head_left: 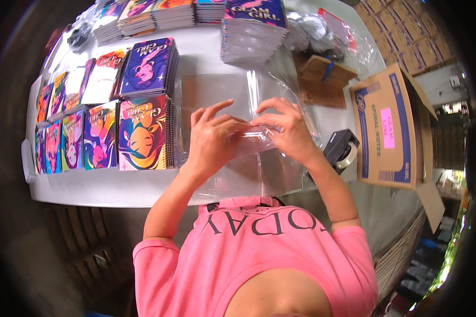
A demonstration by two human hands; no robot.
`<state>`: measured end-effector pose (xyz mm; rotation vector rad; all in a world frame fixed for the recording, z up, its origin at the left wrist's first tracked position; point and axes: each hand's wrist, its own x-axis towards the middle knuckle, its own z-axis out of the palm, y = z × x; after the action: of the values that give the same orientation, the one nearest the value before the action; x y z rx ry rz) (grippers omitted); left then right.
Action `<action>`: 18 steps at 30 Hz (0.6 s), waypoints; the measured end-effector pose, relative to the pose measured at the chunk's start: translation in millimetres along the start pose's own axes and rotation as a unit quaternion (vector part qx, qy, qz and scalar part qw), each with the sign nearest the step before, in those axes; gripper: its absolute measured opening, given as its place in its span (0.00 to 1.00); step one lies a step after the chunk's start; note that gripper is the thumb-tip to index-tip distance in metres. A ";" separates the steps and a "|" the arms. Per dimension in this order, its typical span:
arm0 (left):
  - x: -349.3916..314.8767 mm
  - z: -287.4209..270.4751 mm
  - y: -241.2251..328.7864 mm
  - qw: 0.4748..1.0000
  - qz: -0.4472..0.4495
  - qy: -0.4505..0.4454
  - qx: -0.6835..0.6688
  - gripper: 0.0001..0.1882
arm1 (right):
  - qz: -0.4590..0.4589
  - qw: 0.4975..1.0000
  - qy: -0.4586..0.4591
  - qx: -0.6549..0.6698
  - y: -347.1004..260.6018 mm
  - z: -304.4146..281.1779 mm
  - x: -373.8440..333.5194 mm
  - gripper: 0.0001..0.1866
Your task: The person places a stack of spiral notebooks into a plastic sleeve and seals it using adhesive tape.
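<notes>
Both of my hands are over a pile of clear plastic bags [283, 174] in front of me on the table. My left hand [214, 137] pinches the shiny edge of a clear bag, its index finger raised. Close beside it, my right hand [291, 132] grips the same edge with thumb and fingers bent. The fingertips nearly meet where the film is gathered and glossy. Just left of my left hand lie stacks of colourful spiral notebooks [143, 134]. A black tape dispenser [338, 148] with a clear roll stands right of my right hand.
Taller notebook stacks [254, 39] stand at the back of the white table [90, 185]. Brown wooden pieces [322, 79] and crumpled plastic [312, 31] lie at the back right. An open cardboard box [373, 158] is at the right edge, with more cartons [402, 31] beyond.
</notes>
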<state>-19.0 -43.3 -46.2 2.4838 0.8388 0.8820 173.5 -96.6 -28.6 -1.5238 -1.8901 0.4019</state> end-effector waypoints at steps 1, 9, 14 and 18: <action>1.9 -4.5 9.5 0.998 -0.036 -0.025 -0.036 0.21 | -0.048 0.996 0.015 -0.079 -0.3 0.9 -3.2 0.12; -26.1 22.6 12.9 0.991 0.122 0.038 0.032 0.17 | -0.068 0.948 -0.059 -0.306 -42.0 8.7 -50.4 0.17; -37.8 36.9 0.8 0.969 0.217 0.100 0.059 0.11 | 0.086 0.987 0.058 -0.121 -35.1 -14.3 -102.8 0.17; -33.9 36.2 0.6 0.964 0.237 0.111 0.044 0.11 | 0.456 0.805 0.372 -0.079 30.9 -19.4 -200.9 0.19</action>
<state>-16.0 -70.7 -87.5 2.7524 0.3453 1.3249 228.6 -281.9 -94.4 -2.2130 -0.5116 0.0053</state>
